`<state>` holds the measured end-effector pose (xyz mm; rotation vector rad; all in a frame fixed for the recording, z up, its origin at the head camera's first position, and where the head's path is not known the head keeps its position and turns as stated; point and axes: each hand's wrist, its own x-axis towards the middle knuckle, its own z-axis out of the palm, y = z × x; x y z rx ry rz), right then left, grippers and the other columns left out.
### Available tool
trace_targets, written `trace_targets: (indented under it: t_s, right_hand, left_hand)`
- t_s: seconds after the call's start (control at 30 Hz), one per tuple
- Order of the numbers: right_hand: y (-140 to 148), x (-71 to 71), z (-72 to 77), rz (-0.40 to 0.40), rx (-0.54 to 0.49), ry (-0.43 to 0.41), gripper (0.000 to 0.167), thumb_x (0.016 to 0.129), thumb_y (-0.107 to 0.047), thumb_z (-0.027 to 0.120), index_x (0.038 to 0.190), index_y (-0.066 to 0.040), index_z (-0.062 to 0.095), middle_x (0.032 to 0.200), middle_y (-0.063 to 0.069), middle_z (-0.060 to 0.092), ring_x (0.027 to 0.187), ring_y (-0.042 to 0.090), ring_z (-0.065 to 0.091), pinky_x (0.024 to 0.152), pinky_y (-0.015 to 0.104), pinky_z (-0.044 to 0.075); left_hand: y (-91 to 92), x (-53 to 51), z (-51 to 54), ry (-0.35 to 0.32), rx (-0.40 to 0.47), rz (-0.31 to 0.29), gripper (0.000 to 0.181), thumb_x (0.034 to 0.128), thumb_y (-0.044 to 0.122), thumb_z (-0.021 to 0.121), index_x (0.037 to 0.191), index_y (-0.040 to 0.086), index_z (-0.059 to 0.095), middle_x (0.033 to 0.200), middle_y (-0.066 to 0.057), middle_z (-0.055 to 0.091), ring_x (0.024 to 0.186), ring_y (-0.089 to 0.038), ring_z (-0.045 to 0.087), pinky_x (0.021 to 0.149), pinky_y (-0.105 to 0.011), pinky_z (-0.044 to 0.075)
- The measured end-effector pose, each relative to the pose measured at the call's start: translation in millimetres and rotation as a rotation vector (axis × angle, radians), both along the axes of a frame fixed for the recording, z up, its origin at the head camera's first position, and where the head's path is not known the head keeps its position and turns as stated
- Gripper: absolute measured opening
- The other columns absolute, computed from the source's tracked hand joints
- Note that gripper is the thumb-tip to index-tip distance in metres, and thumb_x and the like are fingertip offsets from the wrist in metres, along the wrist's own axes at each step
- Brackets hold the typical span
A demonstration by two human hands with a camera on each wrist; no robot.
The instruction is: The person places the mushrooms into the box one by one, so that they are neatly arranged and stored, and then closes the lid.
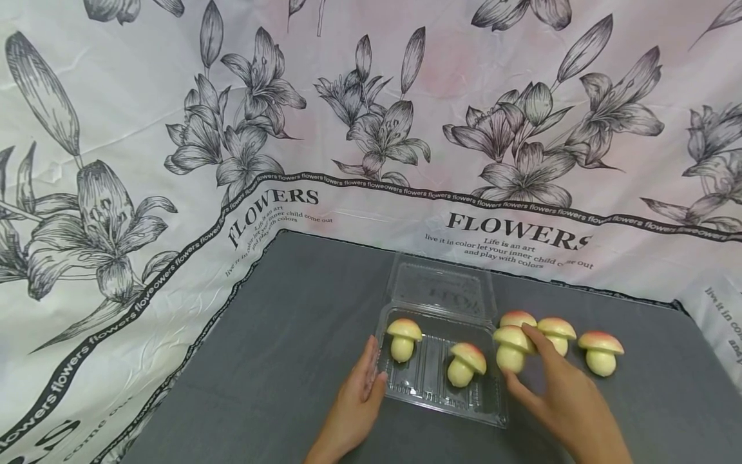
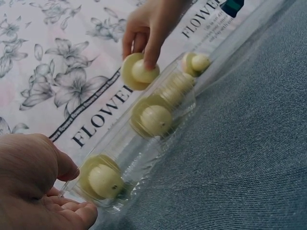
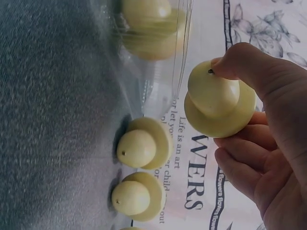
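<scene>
A clear plastic box (image 1: 443, 403) stands on the grey table with its lid folded back; one mushroom-shaped piece (image 1: 402, 339) lies at its left, another (image 1: 466, 365) at its right. My left hand (image 1: 351, 406) holds the box's left edge between thumb and fingers, also in the left wrist view (image 2: 38, 184). Beside the right wall, my right hand (image 1: 565, 393) pinches a yellow mushroom piece (image 1: 513, 348) with a reddish top. In the right wrist view that piece (image 3: 216, 98) hangs above the table, the thumb of my right hand (image 3: 273, 115) on its stem end.
Right of the box, three more mushroom pieces sit on the table: one (image 1: 518, 318) behind the held piece, one (image 1: 557, 334) beside it, and one (image 1: 601, 353) farther right. The transparent lid (image 1: 443, 290) lies toward the back, near the flowered cloth (image 1: 371, 212).
</scene>
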<state>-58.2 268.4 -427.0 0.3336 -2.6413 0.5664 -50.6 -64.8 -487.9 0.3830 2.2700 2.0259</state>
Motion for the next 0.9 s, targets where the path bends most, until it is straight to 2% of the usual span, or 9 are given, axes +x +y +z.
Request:
trace_targets:
  t_s: [0.13, 0.33, 0.5, 0.63, 0.73, 0.9]
  right_hand:
    - [-5, -1.4, -0.2, 0.019, 0.005, 0.01, 0.087, 0.078, -0.025, 0.093, 0.153, -0.014, 0.051, 0.061, -0.01, 0.049, 0.049, 0.004, 0.035, 0.044, 0.031, 0.036]
    - [-14, -4.2, 0.2, 0.02, 0.002, -0.035, 0.087, 0.082, -0.027, 0.091, 0.156, -0.019, 0.047, 0.058, -0.009, 0.047, 0.046, 0.007, 0.034, 0.044, 0.031, 0.035]
    - [-22, -6.5, 0.7, 0.038, 0.003, -0.048, 0.086, 0.082, -0.025, 0.09, 0.155, -0.018, 0.047, 0.066, -0.001, 0.059, 0.047, 0.007, 0.036, 0.044, 0.03, 0.036]
    - [-30, -8.3, 0.3, 0.058, 0.008, -0.044, 0.085, 0.081, -0.026, 0.091, 0.155, -0.017, 0.048, 0.089, 0.012, 0.075, 0.051, 0.006, 0.039, 0.046, 0.032, 0.04]
    - [-37, -10.4, 0.6, 0.075, 0.011, -0.045, 0.084, 0.082, -0.027, 0.09, 0.154, -0.015, 0.048, 0.096, 0.013, 0.077, 0.051, 0.004, 0.038, 0.046, 0.03, 0.04]
    - [-47, -11.5, 2.1, 0.093, 0.018, -0.054, 0.084, 0.083, -0.029, 0.091, 0.155, -0.016, 0.048, 0.09, 0.007, 0.076, 0.046, 0.001, 0.033, 0.045, 0.026, 0.036]
  left_hand:
    - [-0.4, -0.4, -0.2, 0.002, 0.0, 0.004, 0.069, 0.1127, 0.009, 0.051, 0.168, -0.001, 0.011, 0.175, -0.017, 0.015, 0.159, -0.032, 0.019, 0.124, -0.041, 0.025]
    - [-0.5, -1.6, -2.6, 0.014, 0.053, -0.009, 0.069, 0.1116, 0.005, 0.051, 0.167, -0.005, 0.01, 0.174, -0.022, 0.014, 0.159, -0.036, 0.018, 0.125, -0.041, 0.022]
    - [0.1, -2.3, -4.3, 0.0, 0.061, -0.011, 0.07, 0.1113, 0.004, 0.051, 0.167, -0.004, 0.01, 0.174, -0.02, 0.013, 0.16, -0.033, 0.017, 0.125, -0.036, 0.022]
    - [0.4, -2.1, -5.2, 0.008, 0.054, -0.009, 0.069, 0.1111, 0.004, 0.051, 0.167, -0.004, 0.011, 0.174, -0.021, 0.014, 0.159, -0.034, 0.018, 0.125, -0.036, 0.023]
    - [0.3, -2.7, -5.2, 0.007, 0.055, -0.011, 0.07, 0.1113, 0.005, 0.051, 0.167, -0.004, 0.011, 0.174, -0.021, 0.013, 0.16, -0.033, 0.018, 0.125, -0.036, 0.022]
    - [0.2, -3.3, -5.2, -0.003, 0.049, -0.009, 0.07, 0.1114, 0.005, 0.051, 0.167, -0.003, 0.01, 0.174, -0.021, 0.012, 0.16, -0.031, 0.017, 0.125, -0.037, 0.022]
